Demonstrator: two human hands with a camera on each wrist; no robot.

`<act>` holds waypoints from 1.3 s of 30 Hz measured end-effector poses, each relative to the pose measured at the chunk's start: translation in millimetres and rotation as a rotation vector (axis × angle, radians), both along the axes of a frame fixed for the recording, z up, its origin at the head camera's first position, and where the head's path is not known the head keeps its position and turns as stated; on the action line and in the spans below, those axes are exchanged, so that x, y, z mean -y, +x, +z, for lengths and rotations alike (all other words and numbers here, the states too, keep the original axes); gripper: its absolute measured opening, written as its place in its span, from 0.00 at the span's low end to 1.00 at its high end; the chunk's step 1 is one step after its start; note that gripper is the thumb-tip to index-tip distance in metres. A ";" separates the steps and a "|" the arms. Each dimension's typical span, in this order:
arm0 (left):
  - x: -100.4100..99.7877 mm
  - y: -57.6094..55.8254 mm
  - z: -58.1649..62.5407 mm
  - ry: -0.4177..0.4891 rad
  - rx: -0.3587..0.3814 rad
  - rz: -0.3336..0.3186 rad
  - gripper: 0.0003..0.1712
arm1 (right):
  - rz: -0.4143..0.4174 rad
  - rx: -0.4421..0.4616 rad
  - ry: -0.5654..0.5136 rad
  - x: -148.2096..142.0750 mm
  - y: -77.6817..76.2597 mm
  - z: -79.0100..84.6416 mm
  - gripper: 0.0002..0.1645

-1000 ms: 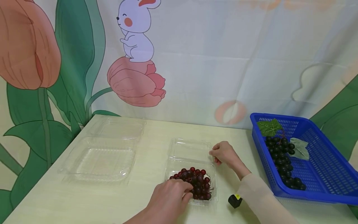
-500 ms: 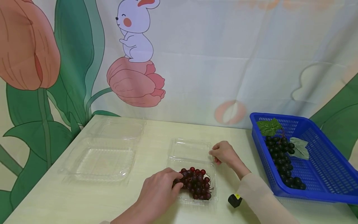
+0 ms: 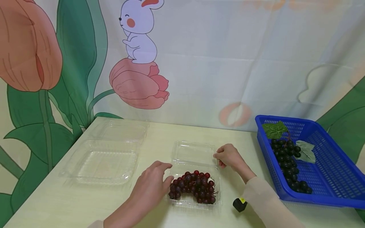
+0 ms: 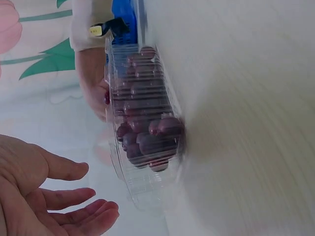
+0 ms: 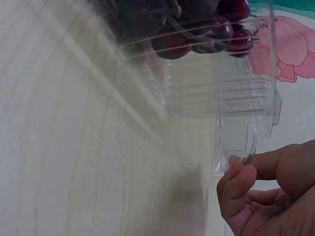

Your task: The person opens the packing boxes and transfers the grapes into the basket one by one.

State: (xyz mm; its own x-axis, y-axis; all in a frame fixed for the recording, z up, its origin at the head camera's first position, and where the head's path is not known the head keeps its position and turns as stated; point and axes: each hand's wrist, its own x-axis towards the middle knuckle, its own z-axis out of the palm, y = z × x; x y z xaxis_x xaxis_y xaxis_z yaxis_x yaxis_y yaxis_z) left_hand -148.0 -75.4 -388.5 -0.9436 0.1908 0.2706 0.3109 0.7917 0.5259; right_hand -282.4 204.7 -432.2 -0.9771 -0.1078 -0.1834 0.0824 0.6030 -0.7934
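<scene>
A bunch of dark red grapes (image 3: 199, 185) lies curved in the base of a small clear plastic clamshell box (image 3: 188, 200), whose lid (image 3: 194, 153) is folded back on the table. My left hand (image 3: 149, 185) is beside the box's left edge, apart from the grapes, holding nothing; its thumb and fingers are spread in the left wrist view. At the lid's right edge, my right hand (image 3: 229, 156) pinches the plastic between thumb and curled fingers, as the right wrist view shows. Grapes fill much of the box (image 4: 142, 189) along its length in the left wrist view.
A larger clear clamshell box (image 3: 105, 163) lies unfolded at the left. On the right stands a blue plastic basket (image 3: 330, 171) holding a bunch of black grapes (image 3: 288, 164) with leaves. A small black object with a yellow mark (image 3: 239, 205) is by the right sleeve.
My left hand has let go of the grapes and drawn back to the left, uncovering the left end of the bunch. My right hand stays at the lid's edge.
</scene>
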 end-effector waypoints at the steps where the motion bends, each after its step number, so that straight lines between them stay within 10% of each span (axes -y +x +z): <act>1: 0.9 -0.6 -0.7 0.001 -0.001 0.004 0.20 | 0.000 0.000 0.001 0.1 0.1 0.1 0.10; 39: -6.8 -14.5 -17.6 -0.047 0.147 0.030 0.24 | 0.006 0.001 0.002 -1.7 -0.8 -1.3 0.13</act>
